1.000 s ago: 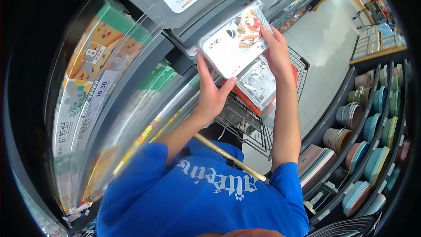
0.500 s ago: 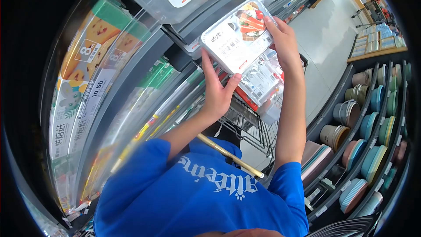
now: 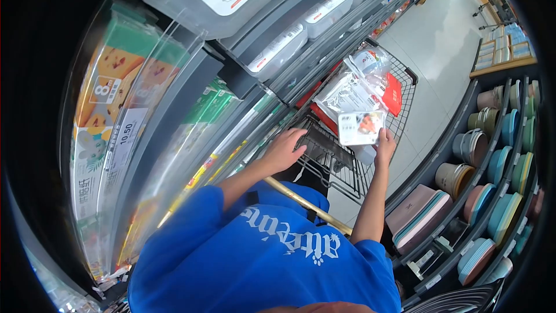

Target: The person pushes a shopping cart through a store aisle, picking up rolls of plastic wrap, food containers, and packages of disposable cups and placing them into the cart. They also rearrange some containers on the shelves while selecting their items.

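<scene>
Our right grip [image 3: 385,146] pinched a packaged box [image 3: 358,129] we judged light, stiff, slick and best held by its edge; our left grip [image 3: 282,152] hung open, empty.

- We have one flat, rectangular box [image 3: 362,128], its face white on the left, with a food picture on the right.
- Its printed face is turned toward us.
- Our right hand [image 3: 385,146] grips its lower right corner, over the cart [image 3: 412,75].
</scene>
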`<state>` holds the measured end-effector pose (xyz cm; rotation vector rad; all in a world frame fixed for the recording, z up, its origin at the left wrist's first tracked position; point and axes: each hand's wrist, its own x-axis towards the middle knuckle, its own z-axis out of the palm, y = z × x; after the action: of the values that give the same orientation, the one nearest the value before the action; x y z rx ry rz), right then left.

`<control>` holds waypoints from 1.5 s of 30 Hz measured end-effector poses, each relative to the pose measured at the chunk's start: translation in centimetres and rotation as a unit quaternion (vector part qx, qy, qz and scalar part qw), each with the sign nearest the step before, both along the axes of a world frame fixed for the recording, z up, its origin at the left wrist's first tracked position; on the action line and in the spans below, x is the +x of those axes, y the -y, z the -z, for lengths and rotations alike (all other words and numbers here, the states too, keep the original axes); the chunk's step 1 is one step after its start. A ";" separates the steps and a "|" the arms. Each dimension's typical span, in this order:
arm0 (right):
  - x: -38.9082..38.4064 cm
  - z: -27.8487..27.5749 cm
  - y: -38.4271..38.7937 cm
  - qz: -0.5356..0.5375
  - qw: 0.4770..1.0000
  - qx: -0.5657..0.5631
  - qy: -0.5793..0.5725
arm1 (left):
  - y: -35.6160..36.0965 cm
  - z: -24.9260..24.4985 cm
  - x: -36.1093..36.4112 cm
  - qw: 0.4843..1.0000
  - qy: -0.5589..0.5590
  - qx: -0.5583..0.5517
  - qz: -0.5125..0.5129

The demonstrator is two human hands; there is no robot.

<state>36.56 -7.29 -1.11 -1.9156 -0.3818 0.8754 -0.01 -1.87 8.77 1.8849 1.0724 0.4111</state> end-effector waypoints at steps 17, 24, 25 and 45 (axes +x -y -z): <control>-5.4 1.2 -5.8 -0.251 0.887 -0.083 0.377 | 4.3 4.9 -4.6 0.973 -0.038 0.220 0.055; -15.0 -17.7 -23.9 -0.302 0.672 0.466 0.490 | 5.1 4.5 -5.3 0.965 -0.039 0.251 0.061; -16.8 -21.9 -25.7 -0.456 0.617 0.284 0.575 | 4.9 4.6 -5.2 0.961 -0.045 0.266 0.059; -36.1 -18.2 -35.9 -0.518 0.715 0.311 0.352 | 5.2 5.3 -3.0 0.965 -0.091 0.238 0.059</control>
<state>0.43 28.57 17.10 -1.1862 -2.0729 0.4656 -3.04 -7.12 3.50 2.4395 1.0350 0.4644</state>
